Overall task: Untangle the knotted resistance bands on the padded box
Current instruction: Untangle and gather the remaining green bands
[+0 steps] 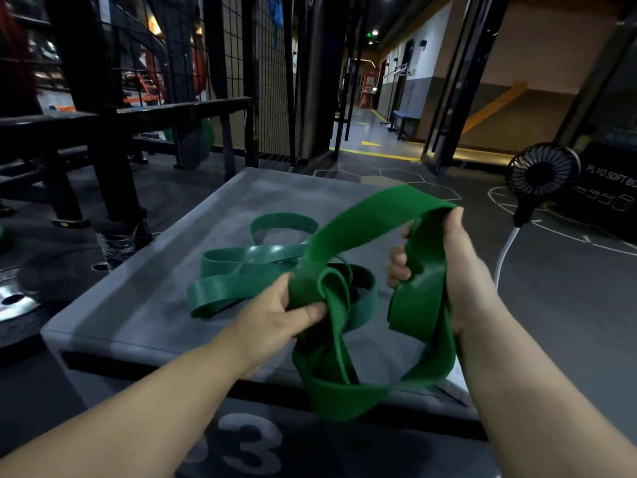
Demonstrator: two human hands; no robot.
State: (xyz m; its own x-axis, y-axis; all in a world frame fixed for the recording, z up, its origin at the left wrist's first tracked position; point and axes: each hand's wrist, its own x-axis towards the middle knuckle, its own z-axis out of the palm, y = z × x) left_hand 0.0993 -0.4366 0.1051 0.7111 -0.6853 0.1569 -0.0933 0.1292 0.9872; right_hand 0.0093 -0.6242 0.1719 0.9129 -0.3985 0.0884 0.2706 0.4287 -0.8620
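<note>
On my feed the knotted green rubber resistance bands (331,291) sit at the near right part of the grey padded box (144,312), partly lifted off it. The knot itself is raised just above the top, and my left hand (275,315) pinches it between thumb and fingers from the left side. A broad, brighter green band (365,229) arcs up from the knot and over to my right hand (462,281), which grips it with fingers curled round a doubled fold, thumb pointing up; its lower loop hangs over the near edge of the box between my forearms. A narrower, darker green band (234,270) trails from the knot leftward and lies flat on the box in loose loops, apart from both hands. On the floor to the right stands a small black fan (543,172) with a white cable (505,251); to the left lies a round weight plate (13,301).
</note>
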